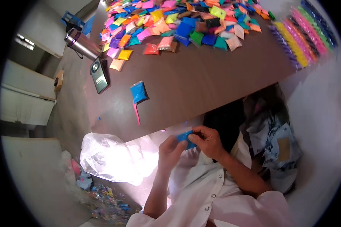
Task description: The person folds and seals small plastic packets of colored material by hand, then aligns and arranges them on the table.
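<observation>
Between my two hands, above my lap and just off the table's front edge, is a small blue packet (186,139). My left hand (170,150) pinches its left side, thumb on top. Thumb and fingers of my right hand (209,141) grip its right end. What is inside this packet I cannot make out. On the table (178,83) lies another blue packet (138,92) with a clear top edge. A thin pink plastic stick (136,113) pokes out from under its lower end.
Many colourful packets (183,30) cover the table's far side. A phone (99,75) and a steel flask (81,43) stand near the left edge. Rows of twisted coloured strips (301,36) lie at right. A clear plastic bag (106,157) hangs below the front-left edge.
</observation>
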Available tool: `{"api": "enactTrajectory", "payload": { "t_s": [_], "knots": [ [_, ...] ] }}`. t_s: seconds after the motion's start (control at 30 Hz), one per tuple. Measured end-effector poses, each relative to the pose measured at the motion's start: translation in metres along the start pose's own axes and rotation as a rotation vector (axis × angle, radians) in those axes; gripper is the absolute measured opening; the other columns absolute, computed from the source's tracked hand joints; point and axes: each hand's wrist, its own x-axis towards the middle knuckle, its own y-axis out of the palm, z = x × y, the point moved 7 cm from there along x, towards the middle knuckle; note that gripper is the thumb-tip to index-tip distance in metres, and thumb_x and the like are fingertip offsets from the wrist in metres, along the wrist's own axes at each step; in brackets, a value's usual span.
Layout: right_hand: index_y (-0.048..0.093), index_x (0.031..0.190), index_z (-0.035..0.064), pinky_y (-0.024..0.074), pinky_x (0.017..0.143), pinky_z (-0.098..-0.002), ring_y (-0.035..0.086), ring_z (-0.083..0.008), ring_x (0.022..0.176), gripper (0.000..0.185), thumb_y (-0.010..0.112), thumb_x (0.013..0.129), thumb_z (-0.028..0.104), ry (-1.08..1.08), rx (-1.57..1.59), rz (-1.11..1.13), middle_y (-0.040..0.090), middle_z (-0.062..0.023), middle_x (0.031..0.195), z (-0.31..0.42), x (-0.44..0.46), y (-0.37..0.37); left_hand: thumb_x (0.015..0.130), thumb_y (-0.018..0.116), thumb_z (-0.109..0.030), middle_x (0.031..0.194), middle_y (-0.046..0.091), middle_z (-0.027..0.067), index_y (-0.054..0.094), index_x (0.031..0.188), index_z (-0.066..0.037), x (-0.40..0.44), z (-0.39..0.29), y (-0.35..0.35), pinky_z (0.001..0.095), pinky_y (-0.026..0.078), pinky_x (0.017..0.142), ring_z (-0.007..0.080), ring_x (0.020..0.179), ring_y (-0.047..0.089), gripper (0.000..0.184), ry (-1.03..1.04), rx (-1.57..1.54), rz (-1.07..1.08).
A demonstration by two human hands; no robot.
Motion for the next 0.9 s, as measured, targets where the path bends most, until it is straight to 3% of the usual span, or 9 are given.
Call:
{"api": "enactTrajectory", "payload": {
  "t_s": [0.13, 0.17, 0.3, 0.37, 0.47, 0.57, 0.9],
  "knots": [
    [0.069, 0.112, -0.0014, 0.054, 0.077, -0.0225, 0.063, -0.0054, 0.085, 0.018, 0.072, 0.097, 0.008, -0.002, 0.001, 0.079, 0.069, -0.0007, 0.095, 0.008, -0.002, 0.001, 0.094, 0.073, -0.007, 0.089, 0.067, 0.0004, 0.066, 0.095, 0.001, 0.002, 0.004, -0.006, 0.0237, 0.048, 0.072, 0.0059, 0.083, 0.057, 0.011, 0.023, 0.09, -0.02],
    [0.069, 0.112, -0.0014, 0.054, 0.077, -0.0225, 0.063, -0.0053, 0.085, 0.018, 0.072, 0.097, 0.008, 0.012, 0.023, 0.116, 0.069, -0.0006, 0.095, 0.01, -0.001, 0.003, 0.099, 0.07, -0.006, 0.094, 0.07, 0.0016, 0.067, 0.104, 0.001, 0.003, 0.002, -0.005, 0.0234, 0.05, 0.079, 0.0066, 0.085, 0.062, 0.009, 0.051, 0.11, 0.006],
    [0.068, 0.11, -0.0017, 0.054, 0.076, -0.023, 0.063, -0.0049, 0.084, 0.017, 0.072, 0.098, 0.009, 0.026, 0.055, 0.112, 0.067, 0.0, 0.093, 0.008, 0.003, -0.002, 0.099, 0.069, -0.007, 0.094, 0.07, 0.0029, 0.067, 0.105, 0.001, 0.002, -0.009, 0.009, 0.0241, 0.051, 0.078, 0.0077, 0.085, 0.063, 0.011, 0.027, 0.054, 0.002],
    [0.067, 0.114, -0.0028, 0.0557, 0.079, -0.0286, 0.066, -0.0104, 0.086, 0.024, 0.071, 0.095, 0.01, 0.004, 0.072, 0.081, 0.07, -0.0063, 0.095, 0.003, 0.003, -0.006, 0.1, 0.069, -0.009, 0.093, 0.07, 0.0043, 0.067, 0.107, 0.001, 0.001, -0.012, 0.015, 0.0252, 0.051, 0.077, 0.009, 0.084, 0.063, 0.012, 0.0, 0.013, -0.019],
    [0.067, 0.115, -0.0035, 0.0558, 0.078, -0.0293, 0.066, -0.0118, 0.086, 0.026, 0.072, 0.095, 0.011, 0.044, 0.179, 0.089, 0.069, -0.0072, 0.095, -0.002, 0.003, -0.008, 0.1, 0.068, -0.01, 0.093, 0.07, 0.0055, 0.067, 0.108, 0.002, 0.004, -0.001, 0.013, 0.0273, 0.052, 0.077, 0.0107, 0.082, 0.063, 0.015, -0.007, 0.102, 0.026],
    [0.069, 0.108, 0.0001, 0.0533, 0.073, -0.024, 0.063, -0.0062, 0.082, 0.017, 0.073, 0.095, 0.009, -0.012, 0.091, 0.101, 0.069, -0.0012, 0.093, 0.003, 0.005, -0.01, 0.1, 0.068, -0.01, 0.093, 0.069, 0.0055, 0.067, 0.108, 0.002, 0.002, -0.012, 0.02, 0.028, 0.052, 0.077, 0.0113, 0.081, 0.062, 0.015, 0.0, 0.093, -0.003],
    [0.07, 0.11, 0.0017, 0.0534, 0.072, -0.0244, 0.065, -0.0071, 0.079, 0.017, 0.07, 0.095, 0.01, 0.003, 0.205, 0.077, 0.07, -0.0015, 0.09, 0.0, 0.004, -0.015, 0.097, 0.071, -0.01, 0.09, 0.07, 0.0063, 0.067, 0.106, 0.002, 0.001, -0.002, 0.028, 0.026, 0.051, 0.072, 0.0106, 0.076, 0.063, 0.016, -0.065, 0.156, -0.006]
  ]
}}
